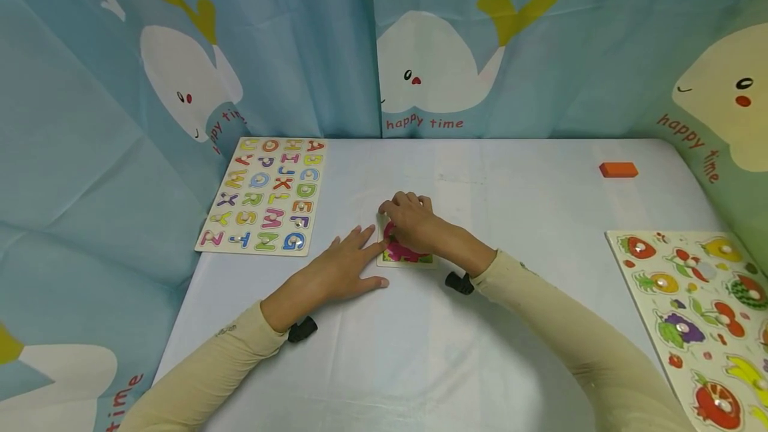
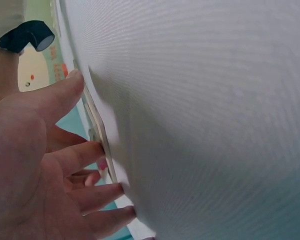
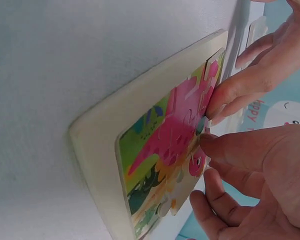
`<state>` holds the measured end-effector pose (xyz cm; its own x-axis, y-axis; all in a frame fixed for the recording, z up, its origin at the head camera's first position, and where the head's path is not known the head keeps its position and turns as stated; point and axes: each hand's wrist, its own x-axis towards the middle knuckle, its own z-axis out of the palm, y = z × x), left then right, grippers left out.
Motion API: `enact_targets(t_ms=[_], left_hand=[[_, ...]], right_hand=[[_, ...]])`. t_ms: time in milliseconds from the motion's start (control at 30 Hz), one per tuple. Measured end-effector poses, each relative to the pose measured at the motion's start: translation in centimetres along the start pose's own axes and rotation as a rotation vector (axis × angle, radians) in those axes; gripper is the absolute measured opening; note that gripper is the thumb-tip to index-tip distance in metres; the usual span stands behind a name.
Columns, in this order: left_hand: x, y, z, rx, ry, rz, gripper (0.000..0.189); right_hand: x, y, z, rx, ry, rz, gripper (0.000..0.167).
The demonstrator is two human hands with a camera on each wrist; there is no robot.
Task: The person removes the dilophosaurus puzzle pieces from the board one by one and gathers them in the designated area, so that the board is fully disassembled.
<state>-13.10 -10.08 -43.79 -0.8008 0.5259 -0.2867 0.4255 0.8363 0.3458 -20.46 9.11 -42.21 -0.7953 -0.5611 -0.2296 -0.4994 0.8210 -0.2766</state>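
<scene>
The left hand is held flat and spread, with its thumb extended and its index fingertip rested at the left edge of a square, pale wooden jigsaw board; nothing is gripped by it. The right hand is curled over the board, and a yellowish jigsaw piece marked with a pink shape and a black eye is pinched between its thumb and fingers, the fingertips being partly hidden. The board is laid flat near the middle of a white-covered table. Within its plain, round-cornered border, a glossy pink spotted animal is pictured on green and yellow ground, crossed by curved seams; some pieces are seated unevenly, with their edges raised. The board is flanked, well apart, by a cream alphabet board with coloured letters on the left and a cream board with painted fruit on the right.
</scene>
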Motion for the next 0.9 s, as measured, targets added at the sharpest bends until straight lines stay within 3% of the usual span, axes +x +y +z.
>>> enact_targets(t_ms=[433, 900], left_hand=[[-0.21, 0.00, -0.12, -0.007, 0.010, 0.011, 0.079], [-0.19, 0.01, -0.09, -0.008, 0.001, 0.007, 0.078]], right_hand=[[-0.07, 0.18, -0.06, 0.067, 0.026, 0.026, 0.035], [-0.36, 0.64, 0.31, 0.094, 0.077, -0.030, 0.034]])
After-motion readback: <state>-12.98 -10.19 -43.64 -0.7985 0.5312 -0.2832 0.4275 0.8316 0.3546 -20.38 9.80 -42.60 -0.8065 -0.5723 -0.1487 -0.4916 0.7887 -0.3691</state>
